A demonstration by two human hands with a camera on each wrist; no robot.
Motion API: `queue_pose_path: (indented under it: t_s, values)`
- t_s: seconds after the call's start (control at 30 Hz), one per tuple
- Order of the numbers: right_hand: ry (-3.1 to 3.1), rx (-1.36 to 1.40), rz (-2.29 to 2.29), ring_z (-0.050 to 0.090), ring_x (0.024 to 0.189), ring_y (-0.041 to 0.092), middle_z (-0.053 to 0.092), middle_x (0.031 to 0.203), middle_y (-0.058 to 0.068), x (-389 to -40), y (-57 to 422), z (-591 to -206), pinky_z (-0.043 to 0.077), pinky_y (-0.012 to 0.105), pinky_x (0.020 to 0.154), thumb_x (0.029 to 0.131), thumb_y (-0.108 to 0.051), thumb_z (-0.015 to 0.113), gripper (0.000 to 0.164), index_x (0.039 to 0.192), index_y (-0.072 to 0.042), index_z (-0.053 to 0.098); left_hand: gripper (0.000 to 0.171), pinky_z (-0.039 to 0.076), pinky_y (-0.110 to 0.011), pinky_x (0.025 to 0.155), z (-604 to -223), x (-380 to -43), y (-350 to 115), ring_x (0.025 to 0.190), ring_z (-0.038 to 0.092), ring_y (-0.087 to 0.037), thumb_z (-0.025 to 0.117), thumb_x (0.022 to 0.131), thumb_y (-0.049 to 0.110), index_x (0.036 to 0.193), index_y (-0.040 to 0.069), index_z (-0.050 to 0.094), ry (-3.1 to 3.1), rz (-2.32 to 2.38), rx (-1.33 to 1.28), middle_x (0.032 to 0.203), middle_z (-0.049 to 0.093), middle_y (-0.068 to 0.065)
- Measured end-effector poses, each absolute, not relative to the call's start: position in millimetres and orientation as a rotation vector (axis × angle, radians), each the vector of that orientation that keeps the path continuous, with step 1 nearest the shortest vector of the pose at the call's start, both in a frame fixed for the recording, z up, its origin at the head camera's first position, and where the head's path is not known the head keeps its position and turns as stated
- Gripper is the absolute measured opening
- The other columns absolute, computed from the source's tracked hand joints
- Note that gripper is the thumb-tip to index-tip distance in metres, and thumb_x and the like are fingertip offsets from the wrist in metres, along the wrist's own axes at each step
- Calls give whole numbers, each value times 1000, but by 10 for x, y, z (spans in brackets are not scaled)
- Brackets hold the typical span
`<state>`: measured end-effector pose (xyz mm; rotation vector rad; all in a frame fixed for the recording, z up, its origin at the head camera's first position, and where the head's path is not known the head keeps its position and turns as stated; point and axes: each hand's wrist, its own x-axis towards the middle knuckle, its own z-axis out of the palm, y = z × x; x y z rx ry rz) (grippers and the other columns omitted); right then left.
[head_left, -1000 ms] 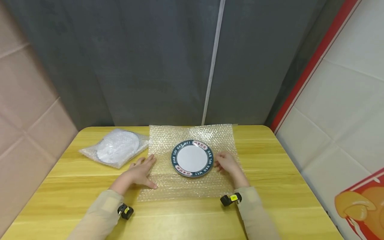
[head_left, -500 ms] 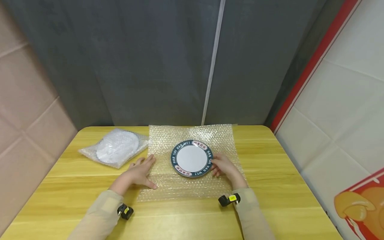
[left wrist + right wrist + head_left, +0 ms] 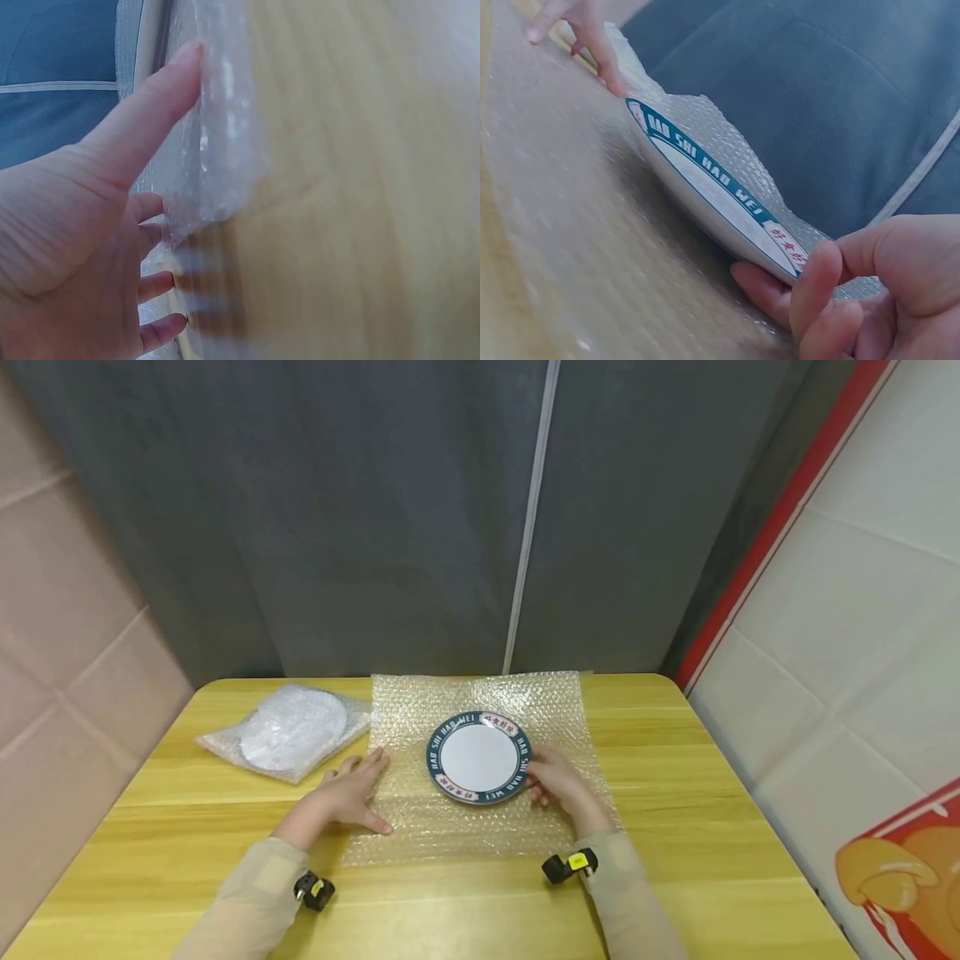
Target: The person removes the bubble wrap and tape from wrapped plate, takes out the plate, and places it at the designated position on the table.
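A round plate (image 3: 480,758) with a dark teal lettered rim and a white centre lies on a sheet of bubble wrap (image 3: 420,835). At the plate's right edge, my right hand (image 3: 558,783) pinches the rim; in the right wrist view a finger (image 3: 761,292) reaches under it. My left hand (image 3: 348,792) rests with spread fingers at the left edge of the sheet, thumb on the wrap. The left wrist view shows that thumb (image 3: 161,101) stretched over the wrap's edge.
A flat round item in bubble wrap (image 3: 296,731) lies at the back left of the wooden table (image 3: 697,827), close to the sheet's left edge. A dark grey curtain (image 3: 375,527) hangs behind the table. Walls stand on both sides.
My right hand has moved a little left, from beside the plate onto its rim. The plate has shifted very slightly left. The left hand has stayed in place.
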<state>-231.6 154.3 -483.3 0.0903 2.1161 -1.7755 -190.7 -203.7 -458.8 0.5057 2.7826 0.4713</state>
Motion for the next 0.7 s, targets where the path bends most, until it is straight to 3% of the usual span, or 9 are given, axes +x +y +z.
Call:
queue_pose_path:
  t_s: [0.33, 0.7]
  values:
    - [2121, 178, -1850, 34, 44, 7, 51, 67, 6, -2273, 1442, -4823, 29, 18, 38, 87, 4, 45, 44, 131, 5, 46, 125, 16, -71, 101, -4602, -1911, -2039, 134, 16, -53, 80, 57, 62, 150, 1, 23, 2783, 458, 502, 156, 11, -22]
    - [2145, 222, -1841, 34, 45, 8, 52, 69, 7, -2267, 1414, -4802, 30, 19, 40, 88, 4, 44, 39, 127, 5, 47, 126, 15, -72, 101, -4608, -1910, -2043, 134, 15, -54, 79, 56, 63, 150, 0, 23, 2778, 465, 512, 156, 11, -22]
